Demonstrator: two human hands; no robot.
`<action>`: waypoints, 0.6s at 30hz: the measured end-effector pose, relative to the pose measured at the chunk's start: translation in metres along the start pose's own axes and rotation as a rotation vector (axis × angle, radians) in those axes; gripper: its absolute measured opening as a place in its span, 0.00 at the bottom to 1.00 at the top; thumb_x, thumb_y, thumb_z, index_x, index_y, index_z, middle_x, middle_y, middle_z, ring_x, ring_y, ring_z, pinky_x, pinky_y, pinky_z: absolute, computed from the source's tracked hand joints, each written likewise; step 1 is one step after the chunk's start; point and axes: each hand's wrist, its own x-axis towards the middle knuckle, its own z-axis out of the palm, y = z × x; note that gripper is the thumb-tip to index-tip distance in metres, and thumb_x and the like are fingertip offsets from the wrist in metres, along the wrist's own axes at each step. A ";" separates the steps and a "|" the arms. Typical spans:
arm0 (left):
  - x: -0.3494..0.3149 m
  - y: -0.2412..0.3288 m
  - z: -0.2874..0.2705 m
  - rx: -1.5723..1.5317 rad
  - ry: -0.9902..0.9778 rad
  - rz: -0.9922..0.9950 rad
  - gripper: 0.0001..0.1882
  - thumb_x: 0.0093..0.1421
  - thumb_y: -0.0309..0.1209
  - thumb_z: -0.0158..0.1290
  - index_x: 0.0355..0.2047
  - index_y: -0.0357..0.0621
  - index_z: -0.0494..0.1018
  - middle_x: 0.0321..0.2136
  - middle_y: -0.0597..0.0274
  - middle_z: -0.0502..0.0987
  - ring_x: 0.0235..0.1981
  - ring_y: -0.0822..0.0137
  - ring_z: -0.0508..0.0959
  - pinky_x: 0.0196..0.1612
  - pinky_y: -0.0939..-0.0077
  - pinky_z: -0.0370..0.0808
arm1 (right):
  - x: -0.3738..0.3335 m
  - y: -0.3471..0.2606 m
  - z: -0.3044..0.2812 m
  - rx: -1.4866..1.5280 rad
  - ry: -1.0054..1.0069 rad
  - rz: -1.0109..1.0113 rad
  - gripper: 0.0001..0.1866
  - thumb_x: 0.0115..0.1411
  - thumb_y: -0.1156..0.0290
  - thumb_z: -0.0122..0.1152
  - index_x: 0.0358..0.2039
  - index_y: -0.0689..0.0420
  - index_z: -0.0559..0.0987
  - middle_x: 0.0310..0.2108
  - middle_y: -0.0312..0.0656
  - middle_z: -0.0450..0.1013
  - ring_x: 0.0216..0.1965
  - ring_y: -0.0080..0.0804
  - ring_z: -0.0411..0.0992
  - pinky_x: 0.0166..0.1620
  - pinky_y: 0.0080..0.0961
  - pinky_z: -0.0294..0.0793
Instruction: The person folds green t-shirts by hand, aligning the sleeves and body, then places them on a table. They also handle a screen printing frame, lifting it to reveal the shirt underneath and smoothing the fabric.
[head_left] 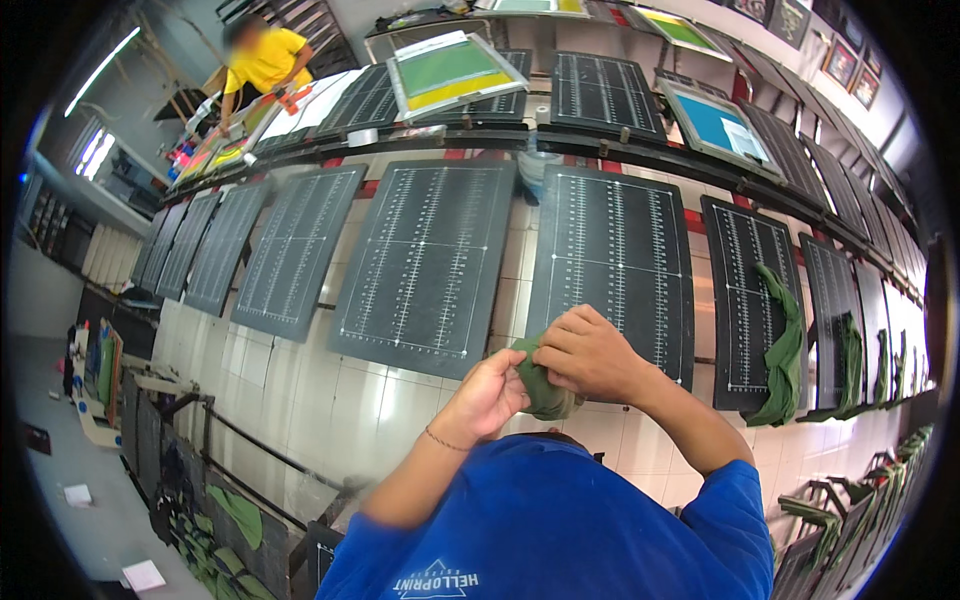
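Observation:
A bunched piece of dark green fabric is held up in front of my chest, at the near edge of a black board with white ruler markings. My left hand pinches the fabric's left side between thumb and fingers, palm partly turned up. From the right, my right hand grips its upper part with curled fingers, knuckles up. The two hands are close together. Folds and my fingers hide the fabric's full shape, so I cannot tell what kind of garment it is.
Another ruled black board lies to the left. On the right, green fabric hangs over a board. Framed printing screens rest on the far row. A person in a yellow shirt works at far left. More green fabric pieces lie lower left.

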 end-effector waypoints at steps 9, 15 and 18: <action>0.004 -0.003 -0.027 -0.171 -0.094 0.314 0.10 0.67 0.33 0.42 0.37 0.40 0.69 0.33 0.58 0.77 0.37 0.64 0.80 0.41 0.66 0.78 | 0.028 -0.004 -0.030 -0.141 -0.200 -0.304 0.11 0.48 0.60 0.62 0.30 0.49 0.75 0.39 0.29 0.71 0.55 0.30 0.63 0.57 0.34 0.62; -0.006 0.023 -0.024 -0.051 0.197 0.552 0.13 0.67 0.34 0.40 0.39 0.38 0.69 0.36 0.54 0.78 0.38 0.58 0.80 0.44 0.59 0.78 | 0.022 -0.008 -0.030 -0.327 -0.540 0.179 0.10 0.50 0.61 0.63 0.28 0.49 0.73 0.22 0.31 0.74 0.39 0.30 0.75 0.43 0.35 0.68; -0.010 0.051 0.006 -0.211 -0.008 0.762 0.18 0.68 0.37 0.39 0.46 0.35 0.69 0.45 0.53 0.77 0.48 0.60 0.77 0.53 0.62 0.73 | 0.010 -0.025 -0.017 -0.294 -0.656 0.487 0.09 0.51 0.60 0.62 0.29 0.49 0.74 0.21 0.34 0.75 0.36 0.34 0.77 0.38 0.37 0.72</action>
